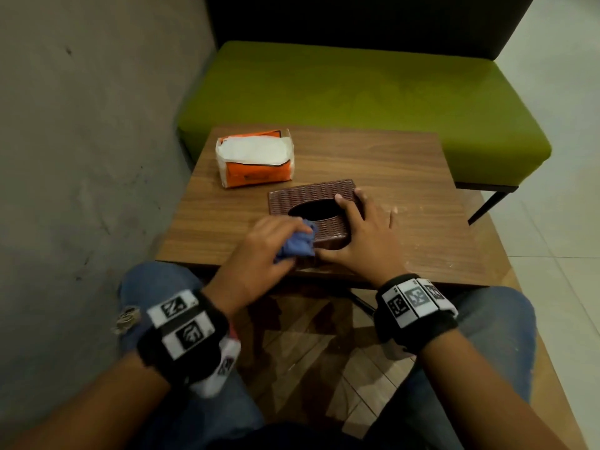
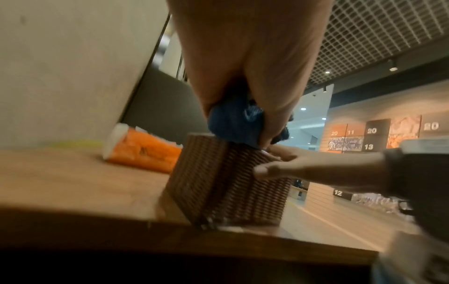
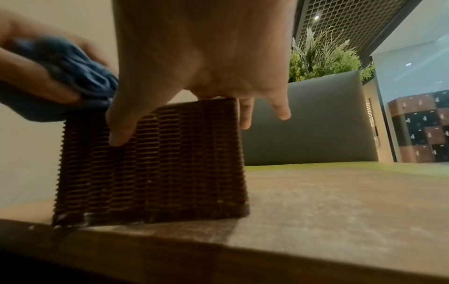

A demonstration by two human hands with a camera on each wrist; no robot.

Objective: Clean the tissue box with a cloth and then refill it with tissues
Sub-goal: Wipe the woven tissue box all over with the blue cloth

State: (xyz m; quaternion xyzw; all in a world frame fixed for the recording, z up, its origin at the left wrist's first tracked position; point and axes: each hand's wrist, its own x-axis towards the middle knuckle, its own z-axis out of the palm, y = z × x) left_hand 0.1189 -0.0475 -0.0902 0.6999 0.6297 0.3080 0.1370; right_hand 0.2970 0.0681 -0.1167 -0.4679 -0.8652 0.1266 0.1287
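A brown woven tissue box [image 1: 305,196] with a dark oval slot stands near the front edge of the wooden table [image 1: 406,177]. My left hand [image 1: 259,248] grips a bunched blue cloth [image 1: 297,245] and presses it on the box's near left top corner. My right hand [image 1: 360,235] holds the box from the right, fingers over the top and thumb on the near side. The left wrist view shows the cloth [image 2: 233,123] on the box [image 2: 218,182]. In the right wrist view the thumb lies on the box's [image 3: 157,163] near wall. An orange and white tissue pack [image 1: 255,160] lies behind the box.
A green padded bench [image 1: 357,89] with a dark backrest stands behind the table. A grey wall [image 1: 81,125] runs close along the left. My knees in jeans sit under the table's front edge. Pale dust marks the tabletop right of the box.
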